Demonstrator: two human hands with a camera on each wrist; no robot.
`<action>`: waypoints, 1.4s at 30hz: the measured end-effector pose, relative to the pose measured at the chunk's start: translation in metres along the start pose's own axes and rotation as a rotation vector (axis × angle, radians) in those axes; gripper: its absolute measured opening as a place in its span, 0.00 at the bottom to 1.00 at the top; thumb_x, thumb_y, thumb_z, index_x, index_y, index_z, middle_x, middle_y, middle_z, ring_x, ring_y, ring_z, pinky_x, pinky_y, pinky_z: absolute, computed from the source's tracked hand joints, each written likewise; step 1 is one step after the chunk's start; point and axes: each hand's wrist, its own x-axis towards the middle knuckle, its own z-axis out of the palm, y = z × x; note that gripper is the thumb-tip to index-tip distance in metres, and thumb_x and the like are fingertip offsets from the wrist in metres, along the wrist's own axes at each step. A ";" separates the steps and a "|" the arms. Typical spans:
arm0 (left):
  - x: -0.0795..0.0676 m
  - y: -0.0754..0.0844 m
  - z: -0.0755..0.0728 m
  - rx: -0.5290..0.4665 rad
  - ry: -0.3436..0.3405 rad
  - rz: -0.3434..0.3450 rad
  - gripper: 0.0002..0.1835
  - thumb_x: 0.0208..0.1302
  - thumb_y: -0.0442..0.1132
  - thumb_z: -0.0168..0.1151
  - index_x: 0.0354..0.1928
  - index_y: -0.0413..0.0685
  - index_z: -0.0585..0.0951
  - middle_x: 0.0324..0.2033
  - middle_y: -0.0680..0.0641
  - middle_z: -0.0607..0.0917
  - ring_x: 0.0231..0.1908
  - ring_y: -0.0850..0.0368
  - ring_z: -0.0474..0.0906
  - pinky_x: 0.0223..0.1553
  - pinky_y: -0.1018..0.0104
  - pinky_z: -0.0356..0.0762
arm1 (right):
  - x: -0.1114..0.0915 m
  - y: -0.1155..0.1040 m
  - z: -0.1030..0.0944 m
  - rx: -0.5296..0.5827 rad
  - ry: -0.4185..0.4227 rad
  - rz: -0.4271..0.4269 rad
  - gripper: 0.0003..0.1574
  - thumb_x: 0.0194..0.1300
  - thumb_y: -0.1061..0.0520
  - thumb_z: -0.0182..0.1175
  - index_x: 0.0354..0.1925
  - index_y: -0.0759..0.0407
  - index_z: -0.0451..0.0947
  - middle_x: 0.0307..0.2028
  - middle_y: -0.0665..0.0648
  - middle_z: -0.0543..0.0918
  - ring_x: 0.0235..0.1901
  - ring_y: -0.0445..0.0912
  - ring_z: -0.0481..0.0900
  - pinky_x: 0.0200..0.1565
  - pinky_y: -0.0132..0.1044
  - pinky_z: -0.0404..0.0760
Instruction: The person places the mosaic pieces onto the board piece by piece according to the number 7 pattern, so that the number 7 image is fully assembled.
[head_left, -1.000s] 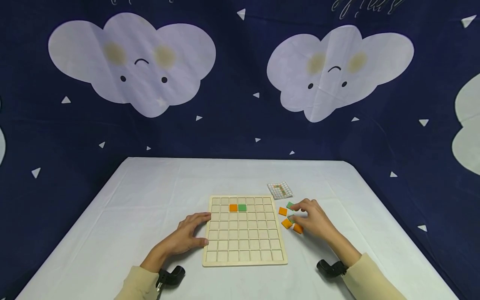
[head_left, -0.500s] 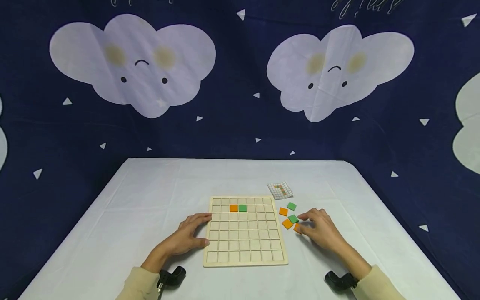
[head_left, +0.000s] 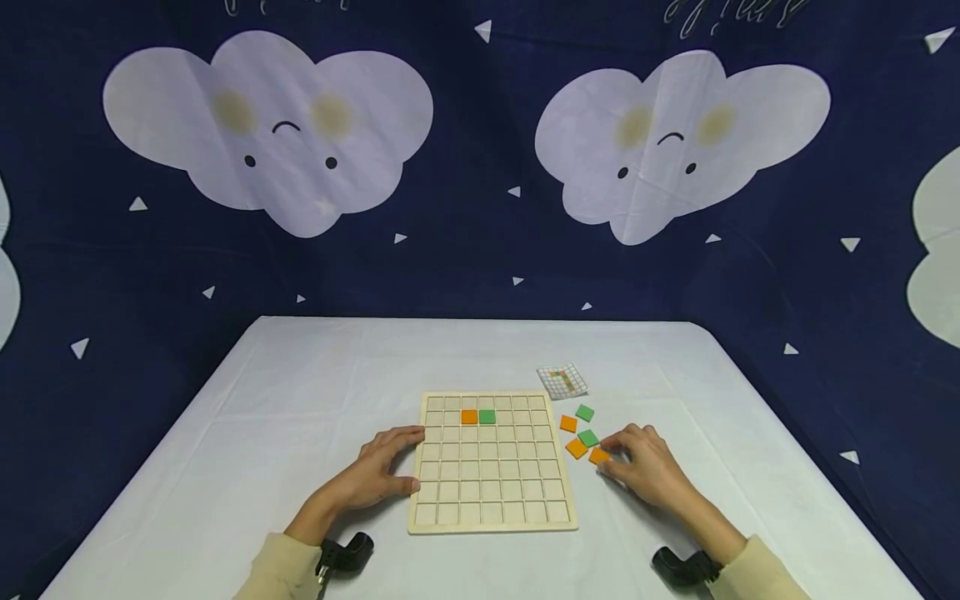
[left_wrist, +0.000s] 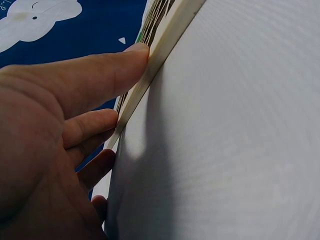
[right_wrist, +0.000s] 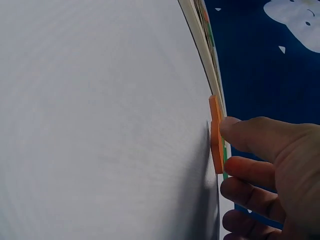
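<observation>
A pale wooden grid board [head_left: 491, 528] lies on the white table, with one orange tile [head_left: 468, 417] and one green tile [head_left: 487, 417] side by side in its upper cells. My left hand [head_left: 369, 475] rests against the board's left edge; in the left wrist view the thumb [left_wrist: 107, 75] touches its side. To the right of the board lie loose tiles, among them a far green tile [head_left: 585, 412] and a near green tile [head_left: 588, 438]. My right hand [head_left: 647, 464] is beside them. In the right wrist view its thumb [right_wrist: 250, 132] touches an orange tile [right_wrist: 216, 147], fingers apart from the thumb.
Two more orange tiles [head_left: 577, 448] lie between the board and my right hand. A small printed grid card [head_left: 562, 382] lies beyond the board's far right corner. A dark blue cloth [head_left: 480, 250] with clouds hangs behind the table [head_left: 360, 350].
My right hand has drawn back to the right and nearer, off the green tiles, to the nearest orange tile. The left hand stays on the board's edge.
</observation>
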 end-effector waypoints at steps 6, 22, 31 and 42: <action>-0.002 0.004 -0.001 0.004 -0.002 0.013 0.37 0.54 0.45 0.68 0.65 0.40 0.67 0.68 0.42 0.64 0.68 0.37 0.54 0.63 0.34 0.45 | 0.000 0.003 0.003 -0.014 0.004 0.006 0.16 0.48 0.52 0.71 0.38 0.54 0.84 0.34 0.49 0.80 0.35 0.43 0.67 0.38 0.37 0.64; -0.002 0.006 0.000 0.004 0.002 0.007 0.37 0.54 0.45 0.68 0.65 0.40 0.68 0.68 0.42 0.64 0.68 0.36 0.54 0.63 0.34 0.45 | -0.002 0.008 0.006 -0.027 0.048 -0.027 0.12 0.47 0.56 0.70 0.35 0.54 0.84 0.31 0.48 0.78 0.33 0.42 0.67 0.37 0.37 0.64; -0.002 0.005 0.000 0.008 0.004 0.006 0.37 0.54 0.45 0.69 0.64 0.40 0.68 0.68 0.42 0.64 0.67 0.36 0.55 0.64 0.34 0.45 | -0.004 0.010 0.008 -0.015 0.077 -0.065 0.13 0.47 0.58 0.71 0.36 0.53 0.85 0.31 0.46 0.78 0.33 0.41 0.66 0.36 0.36 0.63; -0.001 0.003 -0.001 0.016 0.003 0.023 0.37 0.54 0.47 0.68 0.65 0.40 0.68 0.68 0.41 0.64 0.67 0.36 0.55 0.63 0.33 0.45 | -0.003 0.008 0.007 -0.006 0.061 -0.051 0.13 0.49 0.57 0.70 0.37 0.52 0.85 0.32 0.45 0.78 0.33 0.40 0.65 0.35 0.34 0.62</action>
